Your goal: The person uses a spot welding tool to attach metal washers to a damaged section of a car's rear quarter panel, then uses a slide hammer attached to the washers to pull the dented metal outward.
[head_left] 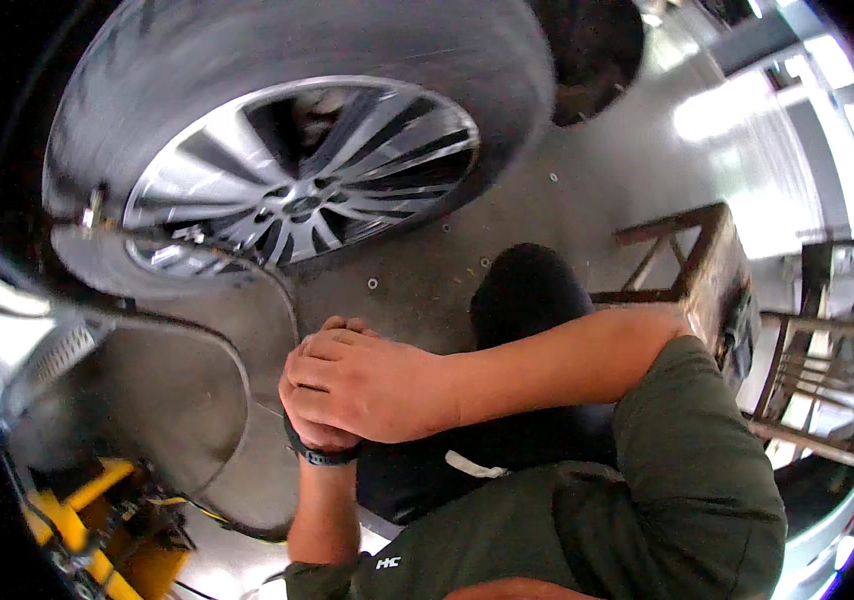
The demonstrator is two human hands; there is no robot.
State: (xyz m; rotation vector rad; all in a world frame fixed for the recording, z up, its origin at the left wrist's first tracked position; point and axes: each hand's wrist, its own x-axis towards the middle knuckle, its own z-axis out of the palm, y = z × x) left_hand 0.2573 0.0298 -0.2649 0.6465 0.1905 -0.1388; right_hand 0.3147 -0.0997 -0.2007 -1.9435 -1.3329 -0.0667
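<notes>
My right hand [357, 385] is folded over my left hand [332, 432], fingers curled round it, above my black-trousered knee [527, 285]. The left fingers are bent and mostly covered; whether anything is inside them is hidden. A dark watch band circles my left wrist. Just beyond my hands is a car wheel [97, 150] with a dark tyre and silver spoked rim [337, 210]. A hose with a metal fitting [192, 235] crosses its lower part and hangs down beside my hands.
A worn wooden stool [702, 265] stands at right, with a slatted wooden chair [812, 385] beyond. Yellow equipment [107, 480] with hoses sits at lower left. Several small rings [373, 283] lie on the grey floor [607, 170]. A dark rounded object [597, 60] is behind the wheel.
</notes>
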